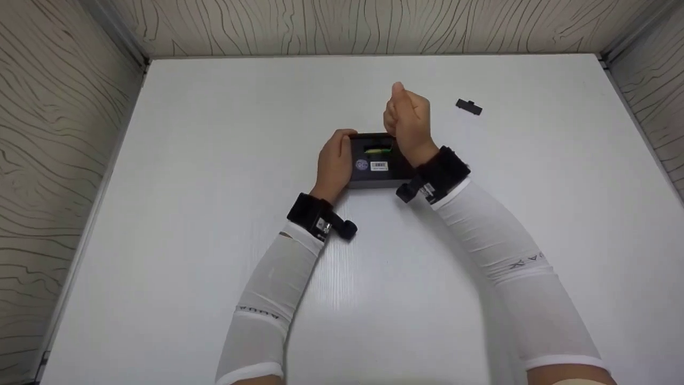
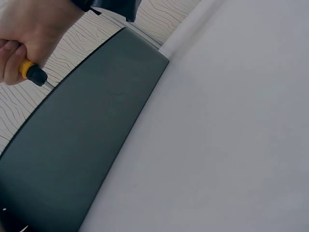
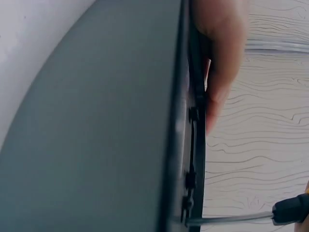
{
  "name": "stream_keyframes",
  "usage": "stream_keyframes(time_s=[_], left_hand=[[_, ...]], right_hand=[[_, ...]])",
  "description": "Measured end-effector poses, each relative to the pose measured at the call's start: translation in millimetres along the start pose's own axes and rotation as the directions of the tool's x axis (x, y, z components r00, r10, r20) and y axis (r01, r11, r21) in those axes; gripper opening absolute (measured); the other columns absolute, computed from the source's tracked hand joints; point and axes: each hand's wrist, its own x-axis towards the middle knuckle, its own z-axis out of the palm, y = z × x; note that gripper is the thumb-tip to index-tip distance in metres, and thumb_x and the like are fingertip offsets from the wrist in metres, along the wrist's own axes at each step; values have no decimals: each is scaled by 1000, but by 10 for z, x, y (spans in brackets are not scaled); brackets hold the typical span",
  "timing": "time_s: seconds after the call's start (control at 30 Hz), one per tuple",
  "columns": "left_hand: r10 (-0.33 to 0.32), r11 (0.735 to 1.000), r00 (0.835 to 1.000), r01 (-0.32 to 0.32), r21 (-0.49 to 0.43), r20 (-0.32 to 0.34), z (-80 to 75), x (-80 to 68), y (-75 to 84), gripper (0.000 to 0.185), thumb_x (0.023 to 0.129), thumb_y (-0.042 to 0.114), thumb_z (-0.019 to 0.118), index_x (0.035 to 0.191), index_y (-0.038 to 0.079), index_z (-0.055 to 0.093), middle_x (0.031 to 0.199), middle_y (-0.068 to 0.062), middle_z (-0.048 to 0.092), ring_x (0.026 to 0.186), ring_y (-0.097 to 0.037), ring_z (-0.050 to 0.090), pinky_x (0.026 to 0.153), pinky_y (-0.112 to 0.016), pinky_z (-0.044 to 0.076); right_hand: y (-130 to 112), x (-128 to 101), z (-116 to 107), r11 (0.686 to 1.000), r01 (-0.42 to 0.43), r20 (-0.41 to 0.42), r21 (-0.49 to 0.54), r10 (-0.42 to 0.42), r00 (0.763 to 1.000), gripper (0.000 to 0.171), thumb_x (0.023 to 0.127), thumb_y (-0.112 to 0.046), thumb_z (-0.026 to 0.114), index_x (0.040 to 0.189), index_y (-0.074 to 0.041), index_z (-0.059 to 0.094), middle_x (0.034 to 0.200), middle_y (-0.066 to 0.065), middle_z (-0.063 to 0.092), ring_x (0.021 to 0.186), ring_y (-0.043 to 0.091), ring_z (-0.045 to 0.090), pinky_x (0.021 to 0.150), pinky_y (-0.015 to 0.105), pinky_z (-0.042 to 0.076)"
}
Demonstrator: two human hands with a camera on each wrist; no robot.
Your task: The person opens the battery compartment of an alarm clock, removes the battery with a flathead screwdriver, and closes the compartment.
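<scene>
A dark box-shaped electronic device (image 1: 379, 179) lies on the white table. An uncovered recess in its upper face shows a yellow-green battery-like piece (image 1: 378, 151), and a small white barcode label (image 1: 379, 166) sits below. My left hand (image 1: 335, 166) grips the device's left end. Above its right part, my right hand (image 1: 409, 120) holds a screwdriver (image 2: 34, 72) with a yellow and black handle. In the right wrist view the metal shaft (image 3: 236, 219) reaches the device's face; its tip is not clearly visible. The right hand hides part of the device in the head view.
A small black cover (image 1: 469, 107) with a tab lies on the table, beyond and to the right of the device. The white table (image 1: 214, 133) is bordered by wood-grain-patterned panels (image 1: 342, 27) at the back and both sides.
</scene>
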Motion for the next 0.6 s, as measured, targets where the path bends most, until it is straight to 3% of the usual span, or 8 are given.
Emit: stream_keyframes(time_s=[0.6], left_hand=[[17, 1000, 1000, -17, -9, 1, -10, 4, -20, 35, 111, 16, 35, 132, 3, 61, 131, -11, 65, 126, -21, 57, 107, -31, 41]], right_hand=[[-33, -29, 1, 994, 2, -108, 107, 9, 994, 55, 110, -13, 28, 56, -2, 22, 45, -7, 28, 37, 7, 20, 37, 20, 13]])
